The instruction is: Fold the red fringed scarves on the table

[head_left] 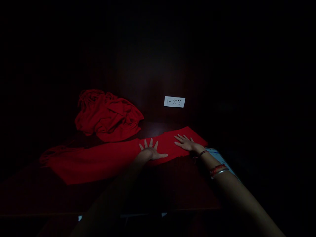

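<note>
A long red scarf lies spread across the dark table, its fringe trailing at the left end. Flat on the middle of the cloth rests my left hand, fingers spread, a ring on one of them. My right hand presses on the scarf closer to its right end, with the fingers stretched out. Neither hand grips the fabric. Behind the scarf, to the left, sits a crumpled heap of red fringed cloth.
A white wall socket is set in the dark surface behind the table. Partly hidden by my right forearm, a device with a lit screen lies at the right. The table's front edge runs below my arms. Surroundings are very dark.
</note>
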Motion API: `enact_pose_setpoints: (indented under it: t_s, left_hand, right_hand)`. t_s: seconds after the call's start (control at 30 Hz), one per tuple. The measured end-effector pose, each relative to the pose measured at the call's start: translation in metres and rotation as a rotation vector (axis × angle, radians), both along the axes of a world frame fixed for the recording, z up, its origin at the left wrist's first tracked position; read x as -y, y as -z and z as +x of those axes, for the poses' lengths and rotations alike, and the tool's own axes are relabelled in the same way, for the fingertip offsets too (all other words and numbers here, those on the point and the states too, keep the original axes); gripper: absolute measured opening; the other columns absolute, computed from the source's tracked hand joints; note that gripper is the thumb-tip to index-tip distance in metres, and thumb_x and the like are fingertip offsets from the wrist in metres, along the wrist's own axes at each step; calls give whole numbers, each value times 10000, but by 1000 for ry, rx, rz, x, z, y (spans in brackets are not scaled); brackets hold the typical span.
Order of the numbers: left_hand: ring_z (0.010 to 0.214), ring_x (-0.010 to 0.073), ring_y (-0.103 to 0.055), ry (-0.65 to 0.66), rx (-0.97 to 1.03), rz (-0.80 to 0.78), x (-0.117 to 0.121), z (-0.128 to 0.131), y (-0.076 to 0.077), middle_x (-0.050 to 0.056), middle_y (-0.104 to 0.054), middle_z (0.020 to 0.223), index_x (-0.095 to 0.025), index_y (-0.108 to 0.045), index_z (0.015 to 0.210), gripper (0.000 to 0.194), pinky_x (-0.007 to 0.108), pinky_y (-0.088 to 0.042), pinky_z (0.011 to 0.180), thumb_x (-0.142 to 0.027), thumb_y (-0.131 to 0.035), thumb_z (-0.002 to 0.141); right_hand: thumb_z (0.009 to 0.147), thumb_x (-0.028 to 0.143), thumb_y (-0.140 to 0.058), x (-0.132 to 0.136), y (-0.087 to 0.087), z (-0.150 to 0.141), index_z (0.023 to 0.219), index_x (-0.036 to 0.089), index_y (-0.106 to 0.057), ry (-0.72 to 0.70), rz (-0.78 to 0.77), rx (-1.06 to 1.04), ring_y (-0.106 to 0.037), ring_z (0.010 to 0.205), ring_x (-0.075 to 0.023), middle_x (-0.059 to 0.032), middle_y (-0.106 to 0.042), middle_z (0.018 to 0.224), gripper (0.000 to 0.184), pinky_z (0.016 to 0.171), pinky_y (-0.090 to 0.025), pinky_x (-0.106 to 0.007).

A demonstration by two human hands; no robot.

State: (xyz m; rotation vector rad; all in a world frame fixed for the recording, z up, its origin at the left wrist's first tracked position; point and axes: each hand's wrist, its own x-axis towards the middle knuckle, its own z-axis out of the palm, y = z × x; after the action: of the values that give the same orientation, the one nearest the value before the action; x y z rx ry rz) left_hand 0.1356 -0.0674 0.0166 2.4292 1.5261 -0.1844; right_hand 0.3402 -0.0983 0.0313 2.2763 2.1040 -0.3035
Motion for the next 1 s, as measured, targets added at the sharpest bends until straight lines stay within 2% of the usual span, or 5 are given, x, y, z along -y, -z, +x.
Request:
enact_pose_setpoints:
  t_s: [0.2, 0.37, 0.67, 0.83, 1.0]
  left_hand:
    - [1165, 390, 79, 22, 45, 107, 1, 2, 1, 69, 12, 1349, -239, -125, 1291, 902, 613, -13, 862, -756, -262, 564]
    - [1209, 287, 11, 188, 201, 331, -1, 2, 6, 40, -56, 1358, -235, -190, 1278, 584, 512, -113, 922, -545, -154, 784]
    - [1221, 183, -34, 516, 334, 284, -36, 48, -3, -12, -100, 1354, -262, -172, 1272, 455, 402, -164, 945, -397, -77, 848]
    - [1219, 193, -60, 510, 242, 211, -64, 69, 10, -10, -115, 1351, -296, -173, 1265, 458, 430, -140, 940, -441, -109, 836]
    - [1220, 201, -54, 469, 228, 213, -74, 65, 21, -1, -88, 1355, -297, -150, 1272, 480, 432, -121, 943, -472, -127, 825]
  right_hand:
    - [797, 423, -323, 20, -8, -14, 1238, 249, -274, -192, 279, 49, -232, 1166, -225, -70, -272, 1293, 477, 907, -215, -413]
    - [792, 219, -362, 37, -7, -22, 951, 149, -513, -9, 340, 94, -506, 810, -156, -100, -534, 929, 231, 673, -363, -236]
    - [783, 238, -404, 45, 2, -2, 1018, 176, -514, -229, 328, 16, -445, 932, -162, -84, -505, 982, 266, 797, -322, -264]
    - [751, 367, -441, 55, -1, -3, 1152, 185, -415, -256, 212, 39, -397, 985, -195, -103, -422, 1087, 441, 818, -318, -304]
    - [759, 279, -451, 58, -9, -4, 1100, 160, -472, -300, 171, 24, -431, 911, -156, -94, -471, 999, 362, 816, -324, -257]
